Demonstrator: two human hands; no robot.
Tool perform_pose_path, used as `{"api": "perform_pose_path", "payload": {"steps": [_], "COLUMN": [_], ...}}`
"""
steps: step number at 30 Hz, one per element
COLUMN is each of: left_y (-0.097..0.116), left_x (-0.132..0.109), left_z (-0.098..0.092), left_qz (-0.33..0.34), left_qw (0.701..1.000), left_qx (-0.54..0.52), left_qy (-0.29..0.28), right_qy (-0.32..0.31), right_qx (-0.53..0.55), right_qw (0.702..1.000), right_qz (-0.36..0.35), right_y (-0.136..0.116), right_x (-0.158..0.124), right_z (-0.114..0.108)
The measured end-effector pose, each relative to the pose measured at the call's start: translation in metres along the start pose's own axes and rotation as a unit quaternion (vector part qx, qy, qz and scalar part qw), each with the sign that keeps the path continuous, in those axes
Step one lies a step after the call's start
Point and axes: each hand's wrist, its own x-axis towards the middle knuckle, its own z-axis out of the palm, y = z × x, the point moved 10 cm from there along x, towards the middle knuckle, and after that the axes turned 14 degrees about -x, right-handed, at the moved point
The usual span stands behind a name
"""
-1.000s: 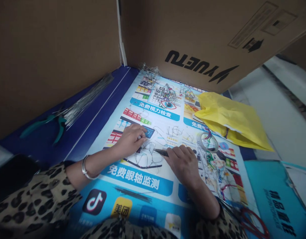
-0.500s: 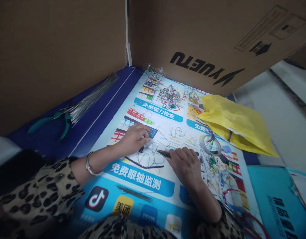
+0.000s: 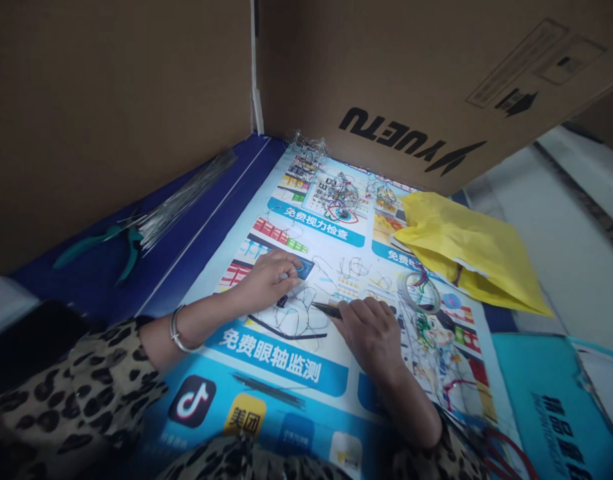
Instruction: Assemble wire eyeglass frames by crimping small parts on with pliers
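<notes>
My left hand (image 3: 271,280) is closed in a pinch above the printed sheet; what its fingertips hold is too small to name. My right hand (image 3: 371,330) is wrapped round dark pointed tweezers (image 3: 327,309), whose tip points left toward a loose tangle of thin wire (image 3: 299,317). This tangle lies between and just below the two hands. To the right of my right hand rests a roll of clear tape (image 3: 419,293), with purple and green strands near it.
Teal-handled pliers (image 3: 131,253) and a bundle of thin rods (image 3: 186,190) lie at the left. A yellow bag (image 3: 471,247) sits at the right. Cardboard walls (image 3: 386,67) stand behind. More wire tangles (image 3: 344,190) lie toward the back; red scissors handles (image 3: 511,453) show lower right.
The fingers of my left hand have shifted slightly and curl closer together. My right hand and the tweezers stay almost in place. The view has moved a little.
</notes>
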Motion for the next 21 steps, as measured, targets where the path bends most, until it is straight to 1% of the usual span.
{"api": "perform_pose_path", "payload": {"steps": [12,21], "left_y": [-0.0009,0.0006], "left_x": [0.0004,0.0008], "left_z": [0.0001,-0.0012], "left_qz": [-0.004,-0.024], "left_qw": [1.000,0.999], "left_qx": [-0.022,-0.032], "left_qy": [-0.006,-0.006], "right_qy": [-0.006,-0.003], "right_qx": [-0.024,-0.026], "right_qw": [1.000,0.999], "right_qz": [-0.012,-0.028], "right_y": [-0.0026,-0.0058], "right_x": [-0.0007,-0.0005], "right_z": [-0.0029,-0.0030]}}
